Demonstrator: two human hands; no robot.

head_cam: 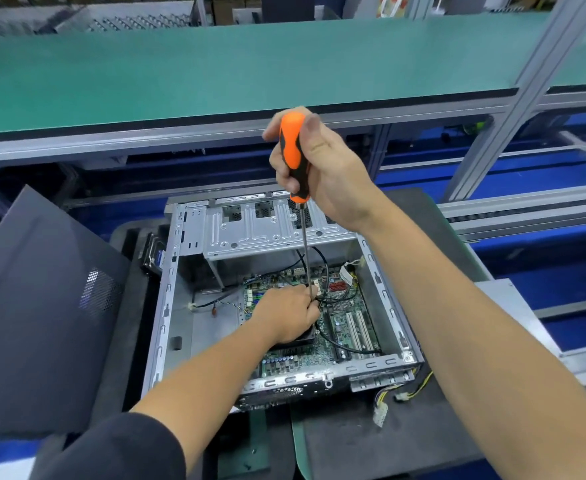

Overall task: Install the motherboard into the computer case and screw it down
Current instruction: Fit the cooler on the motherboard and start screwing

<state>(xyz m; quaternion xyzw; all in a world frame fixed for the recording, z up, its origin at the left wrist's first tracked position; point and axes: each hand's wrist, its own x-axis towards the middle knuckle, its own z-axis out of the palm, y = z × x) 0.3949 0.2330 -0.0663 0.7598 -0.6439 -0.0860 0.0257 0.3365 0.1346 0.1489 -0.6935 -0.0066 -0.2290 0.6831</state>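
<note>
Both hands are at work over the open computer case (pixel 385 299) in the lower middle of the frame. Right hand (pixel 322 168), in the upper middle, is wrapped firmly round the orange-and-black handle of the screwdriver (pixel 293 150), whose thin shaft runs straight down into the case. Left hand (pixel 288 317) rests low inside the case with its fingers curled at the shaft's tip, pinching it to steady it; whether a screw sits between them I cannot tell. Beneath that hand the motherboard (pixel 347 330) lies flat on the case floor, toward the right and near side, with black cables (pixel 322 271) looping over it. Judging by its look, the board is light but stiff and fragile, crowded with small parts and slots, so it is best handled by its bare edges and never flexed; the driver tip could slip and scar it, and the cables could snag. It appears seated, with fastening under way. A dark side panel (pixel 42 306) leans at the left of the frame, loose yellow-and-black power leads (pixel 399 393) trail out at the case's lower right corner, and a green bench (pixel 215 71) spans the top.
</note>
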